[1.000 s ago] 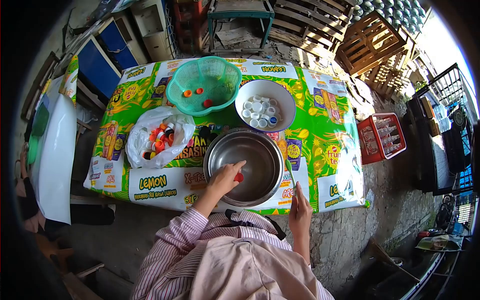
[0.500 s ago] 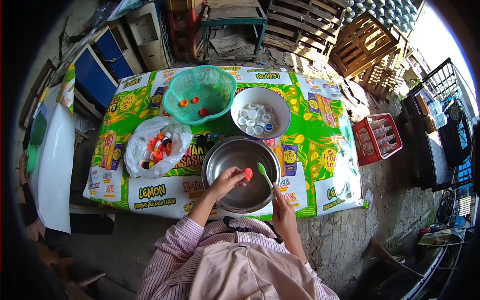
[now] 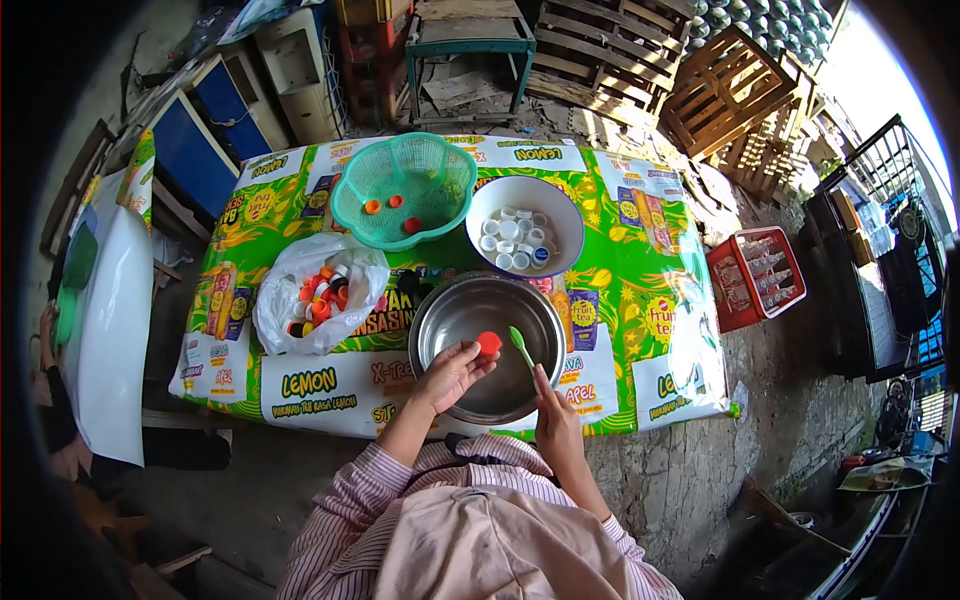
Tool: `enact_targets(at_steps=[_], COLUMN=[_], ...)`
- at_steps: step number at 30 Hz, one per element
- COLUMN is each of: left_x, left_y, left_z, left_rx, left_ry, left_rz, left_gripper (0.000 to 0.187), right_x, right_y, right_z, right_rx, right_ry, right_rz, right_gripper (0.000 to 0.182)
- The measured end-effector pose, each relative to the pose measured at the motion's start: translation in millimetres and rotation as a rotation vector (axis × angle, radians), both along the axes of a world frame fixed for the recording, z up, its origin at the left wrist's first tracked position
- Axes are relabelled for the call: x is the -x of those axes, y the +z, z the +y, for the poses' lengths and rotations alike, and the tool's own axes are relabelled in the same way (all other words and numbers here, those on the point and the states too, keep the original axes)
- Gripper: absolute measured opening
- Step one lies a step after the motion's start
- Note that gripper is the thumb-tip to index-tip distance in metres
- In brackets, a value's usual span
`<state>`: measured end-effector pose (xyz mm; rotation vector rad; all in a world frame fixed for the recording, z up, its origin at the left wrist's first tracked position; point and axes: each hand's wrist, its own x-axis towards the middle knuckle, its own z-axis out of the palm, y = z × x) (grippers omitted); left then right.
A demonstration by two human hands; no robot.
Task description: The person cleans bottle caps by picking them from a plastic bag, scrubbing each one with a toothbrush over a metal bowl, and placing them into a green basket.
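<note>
Over a steel bowl (image 3: 430, 310), my left hand (image 3: 452, 380) pinches a red bottle cap (image 3: 488, 343) between thumb and fingers. My right hand (image 3: 558, 420) is closed round the handle of a green toothbrush (image 3: 522, 346), its head pointing up and left above the bowl's right side. Left of the bowl lies a white plastic bag (image 3: 275, 280) with several red, orange, white and black caps. A green plastic basket (image 3: 365, 170) behind holds two orange caps and a red one. Beside it a white enamel basin (image 3: 555, 195) contains several white caps and a blue one.
A printed plastic cloth (image 3: 650, 300) covers the table. On the floor to the right stands a red crate (image 3: 735, 310) of bottles. Wooden pallets (image 3: 610, 50) and a green-framed table (image 3: 470, 45) are behind. Another person's hand shows at the far left edge, by a white surface (image 3: 110, 330).
My left hand has turned slightly, so the red cap shows more of its face. The toothbrush has shifted a little left and down, away from nothing else. The view has moved slightly.
</note>
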<state>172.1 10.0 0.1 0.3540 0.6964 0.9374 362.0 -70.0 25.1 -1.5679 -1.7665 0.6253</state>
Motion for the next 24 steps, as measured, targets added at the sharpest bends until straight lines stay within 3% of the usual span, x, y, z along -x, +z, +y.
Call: enact_targets(at_steps=[3, 7, 9, 11, 12, 15, 17, 21, 24], left_x=[-3, -2, -3, -1, -1, -3, -2, -2, 0], left_y=[4, 5, 4, 6, 8, 10, 11, 20, 18], left_z=[-1, -2, -2, -1, -1, -3, -4, -2, -4], left_rx=[0.007, -0.035, -0.128, -0.147, -0.163, -0.247, -0.263, -0.281, -0.208], left_ry=[0.046, -0.028, -0.042, -0.063, -0.079, -0.05, -0.057, -0.066, -0.021], left_rz=[-0.03, -0.01, 0.131, 0.102, 0.075, 0.152, 0.137, 0.072, 0.022], left_gripper=[0.012, 0.012, 0.011, 0.009, 0.008, 0.006, 0.006, 0.007, 0.008], right_x=[7, 2, 2, 4, 4, -5, -1, -2, 4], right_y=[3, 5, 16, 18, 13, 16, 23, 21, 23], right_z=[-8, 5, 0, -1, 4, 9, 4, 10, 0], right_rx=[0.0, -0.033, 0.054, 0.131, 0.051, 0.056, 0.125, 0.043, 0.064], right_ry=[0.137, -0.013, 0.014, 0.133, 0.071, 0.035, 0.149, -0.007, 0.069], right_rz=[-0.045, 0.032, 0.019, -0.096, 0.038, 0.011, -0.021, 0.038, 0.013], right_gripper=[0.056, 0.055, 0.051, 0.051, 0.052, 0.051, 0.05, 0.05, 0.05])
